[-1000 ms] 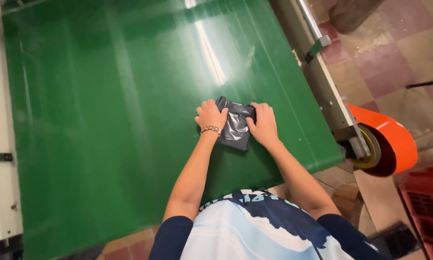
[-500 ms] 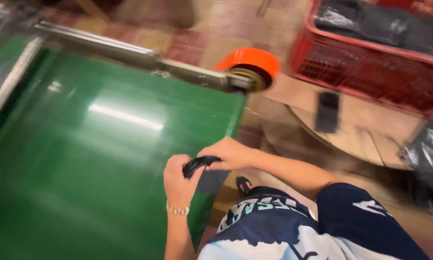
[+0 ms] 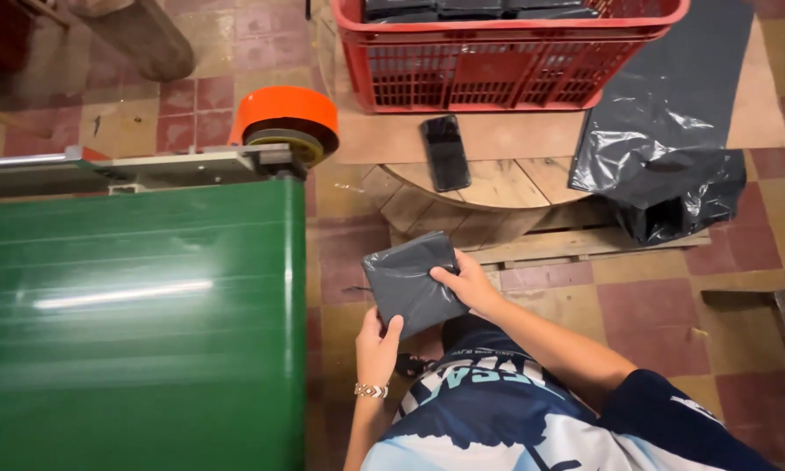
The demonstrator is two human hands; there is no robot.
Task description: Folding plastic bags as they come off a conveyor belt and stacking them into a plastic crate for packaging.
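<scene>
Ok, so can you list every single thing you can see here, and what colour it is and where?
folded plastic bag: one, dark grey, held in both hands above the tiled floor
conveyor belt: one, green, on the left
roller cover: one, orange, at the belt's far corner
crate: one, red, at the top, holding dark packets
phone: one, black, lying on the wooden spool
wooden spool: one, light brown, under the phone
loose plastic bag: one, black, crumpled, right of the spool
bracelet: one, pale beads, on the left wrist
left hand: one, gripping the bag's lower edge
right hand: one, gripping the bag's right edge
</scene>
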